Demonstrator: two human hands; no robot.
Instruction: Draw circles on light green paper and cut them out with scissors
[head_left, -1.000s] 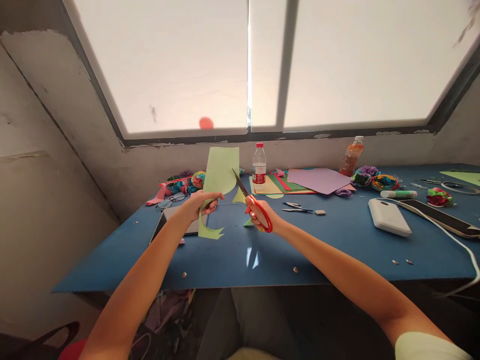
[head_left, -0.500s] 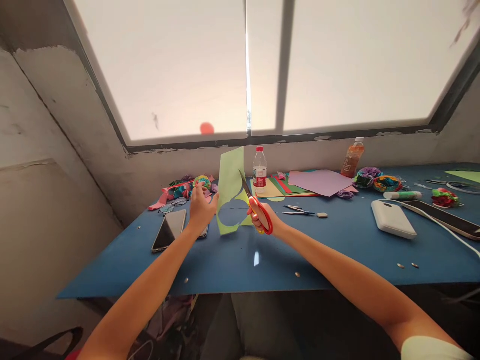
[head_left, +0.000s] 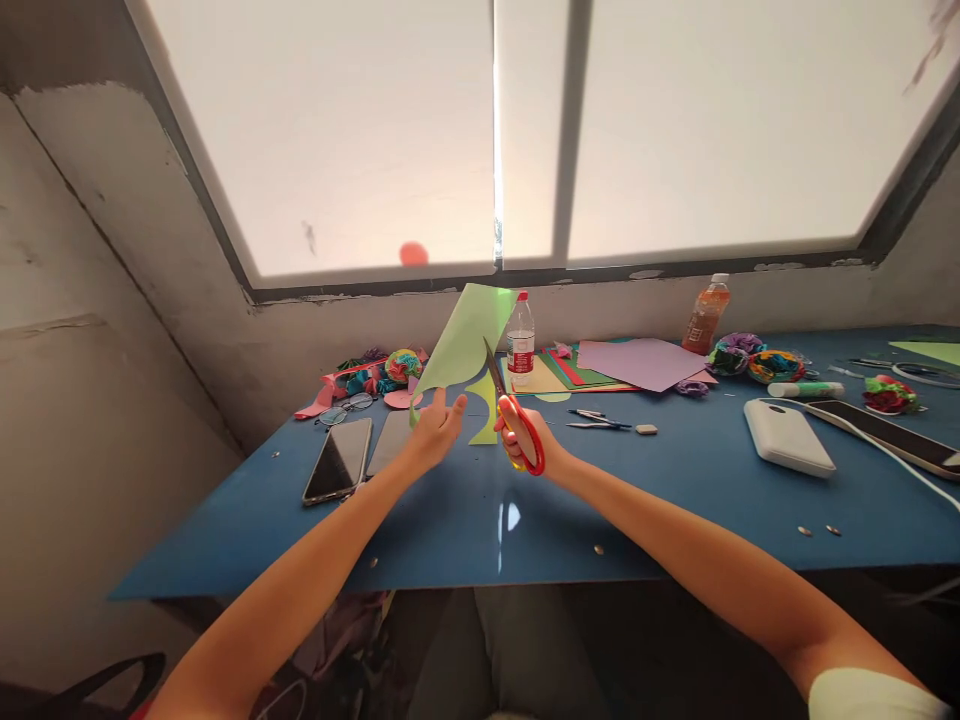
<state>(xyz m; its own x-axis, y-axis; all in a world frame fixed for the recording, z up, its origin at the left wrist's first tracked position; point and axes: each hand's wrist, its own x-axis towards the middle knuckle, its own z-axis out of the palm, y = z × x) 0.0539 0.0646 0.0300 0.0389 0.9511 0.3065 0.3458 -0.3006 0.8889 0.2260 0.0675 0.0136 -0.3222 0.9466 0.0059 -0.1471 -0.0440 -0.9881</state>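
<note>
Sleeve point(head_left: 862, 695), right, one: you are wearing it short and pale, its plain edge ringing the arm above the elbow. Trousers point(head_left: 525, 640), one pair: you are wearing them grey, shadowed. Hands, two: you are keeping left hand point(head_left: 437, 428) and right hand point(head_left: 546, 432) bare.

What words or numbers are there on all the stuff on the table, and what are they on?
None that I can read for sure.
Water bottle: marks on its red and white label, too small to read.
Orange drink bottle: pale lettering, too blurred to read.
Glue stick: too small to tell any print.
</note>
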